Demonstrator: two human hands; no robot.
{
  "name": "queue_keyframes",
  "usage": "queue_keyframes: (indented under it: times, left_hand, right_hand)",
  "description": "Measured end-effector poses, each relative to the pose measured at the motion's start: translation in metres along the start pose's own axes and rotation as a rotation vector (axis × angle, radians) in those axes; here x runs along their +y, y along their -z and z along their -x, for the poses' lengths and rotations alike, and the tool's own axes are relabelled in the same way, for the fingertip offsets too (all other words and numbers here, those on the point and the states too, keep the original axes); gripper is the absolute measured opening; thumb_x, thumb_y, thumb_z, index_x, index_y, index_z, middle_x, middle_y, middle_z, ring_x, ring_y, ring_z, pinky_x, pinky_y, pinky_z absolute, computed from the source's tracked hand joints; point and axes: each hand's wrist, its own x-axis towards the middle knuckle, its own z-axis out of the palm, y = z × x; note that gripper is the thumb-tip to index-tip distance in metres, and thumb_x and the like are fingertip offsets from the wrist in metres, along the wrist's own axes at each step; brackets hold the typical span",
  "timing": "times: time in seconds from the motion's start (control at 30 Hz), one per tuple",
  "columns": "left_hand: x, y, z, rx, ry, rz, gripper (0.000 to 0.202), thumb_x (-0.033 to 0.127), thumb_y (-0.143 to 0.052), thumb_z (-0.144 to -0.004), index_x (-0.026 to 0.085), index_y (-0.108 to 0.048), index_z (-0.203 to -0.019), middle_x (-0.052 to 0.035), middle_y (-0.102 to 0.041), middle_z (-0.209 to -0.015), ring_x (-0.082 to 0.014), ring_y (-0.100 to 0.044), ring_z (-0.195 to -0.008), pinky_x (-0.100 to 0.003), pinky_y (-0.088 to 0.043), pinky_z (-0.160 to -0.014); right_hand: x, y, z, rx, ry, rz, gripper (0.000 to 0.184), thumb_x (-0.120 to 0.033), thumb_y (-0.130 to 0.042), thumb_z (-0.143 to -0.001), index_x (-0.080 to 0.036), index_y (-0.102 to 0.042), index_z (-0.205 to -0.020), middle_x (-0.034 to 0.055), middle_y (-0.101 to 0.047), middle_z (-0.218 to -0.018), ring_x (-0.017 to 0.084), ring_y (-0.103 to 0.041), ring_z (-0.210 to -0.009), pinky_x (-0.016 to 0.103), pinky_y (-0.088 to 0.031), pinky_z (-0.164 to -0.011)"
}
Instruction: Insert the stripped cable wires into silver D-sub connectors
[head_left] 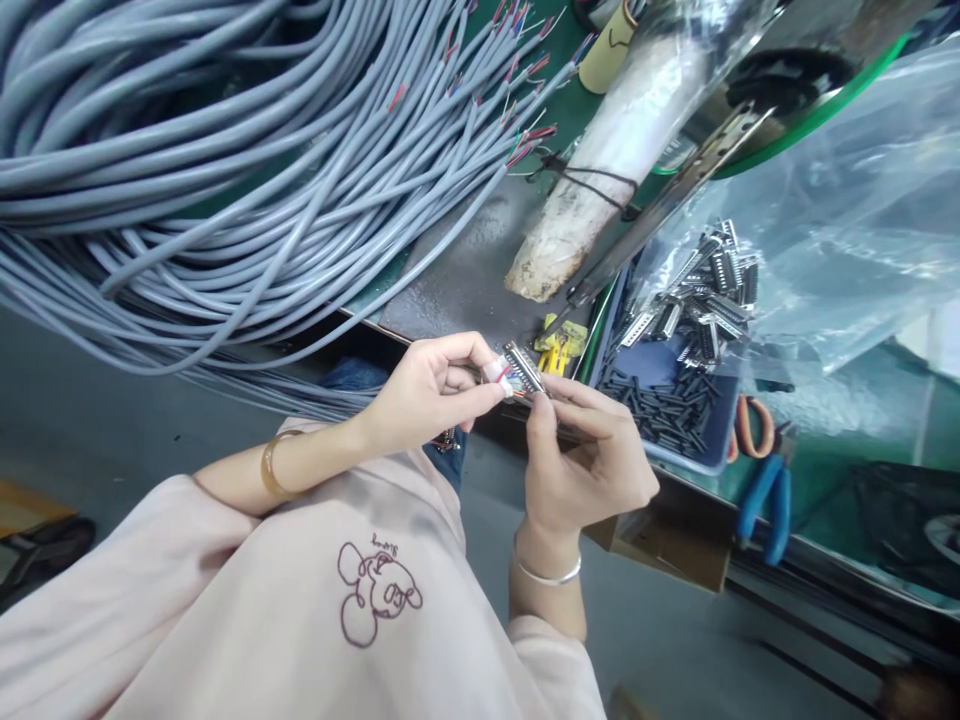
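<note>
My left hand (427, 390) and my right hand (585, 455) meet in front of the bench edge, both pinched on a small metal connector (523, 368) with fine coloured wires at its end. The left thumb and forefinger, with a taped fingertip, grip its wire end. The right fingers curl around its other end from below. A bangle sits on my left wrist and a thin bracelet on the right.
A big bundle of grey cables (225, 170) with stripped ends covers the left of the bench. A blue tray (679, 410) holds black sleeves and several metal connectors (705, 295). Clear plastic bag (840, 220), blue-handled pliers (765, 495), orange scissors (750, 425), yellow tool (559, 345).
</note>
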Motion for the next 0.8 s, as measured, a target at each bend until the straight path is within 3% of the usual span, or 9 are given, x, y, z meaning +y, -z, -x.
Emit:
queue_keyframes:
  times: [0.23,0.43,0.63,0.73,0.8]
  left_hand:
    - [-0.008,-0.001,0.002,0.032,-0.064,-0.124,0.016,0.025,-0.072,-0.084,0.017,-0.059,-0.082,0.0029,-0.057,-0.068,-0.0046,-0.049,-0.049,-0.018,-0.042,-0.047]
    - [-0.013,-0.010,-0.001,0.234,-0.220,-0.170,0.013,0.024,-0.071,-0.084,0.016,-0.061,-0.081,0.0032,-0.059,-0.069,-0.0049,-0.054,-0.050,-0.017,-0.044,-0.048]
    - [-0.010,-0.012,-0.004,0.203,-0.169,-0.127,0.015,0.021,-0.072,-0.078,0.017,-0.058,-0.076,0.0039,-0.062,-0.060,-0.0059,-0.058,-0.046,-0.016,-0.048,-0.048]
    - [-0.009,-0.011,-0.005,0.213,-0.119,-0.090,0.015,0.021,-0.071,-0.077,0.017,-0.057,-0.075,0.0050,-0.061,-0.054,-0.0057,-0.057,-0.043,-0.015,-0.048,-0.046]
    - [-0.009,-0.010,-0.007,0.230,-0.107,-0.082,0.014,0.021,-0.071,-0.076,0.018,-0.057,-0.075,0.0057,-0.060,-0.052,-0.0053,-0.055,-0.041,-0.015,-0.046,-0.044]
  right_hand:
    - [0.004,0.001,-0.002,-0.022,0.237,0.141,0.017,-0.011,-0.078,-0.084,-0.021,-0.067,-0.093,0.0037,-0.081,-0.097,0.016,-0.079,-0.084,0.025,-0.064,-0.075]
    - [0.001,-0.007,0.000,0.088,0.127,0.099,0.016,-0.011,-0.077,-0.085,-0.021,-0.067,-0.090,0.0021,-0.081,-0.094,0.015,-0.078,-0.082,0.026,-0.064,-0.074]
    - [0.000,-0.012,0.002,0.115,0.090,0.104,0.014,-0.010,-0.077,-0.085,-0.019,-0.068,-0.090,0.0022,-0.080,-0.096,0.015,-0.078,-0.085,0.027,-0.064,-0.076]
    - [0.001,-0.008,-0.003,0.087,0.057,0.045,0.008,-0.012,-0.073,-0.089,-0.019,-0.072,-0.092,0.0015,-0.079,-0.091,0.015,-0.077,-0.078,0.025,-0.062,-0.065]
    - [0.001,-0.002,-0.008,0.219,0.094,-0.033,0.009,-0.017,-0.067,-0.094,-0.022,-0.075,-0.096,-0.0030,-0.073,-0.076,0.011,-0.069,-0.058,0.022,-0.055,-0.051]
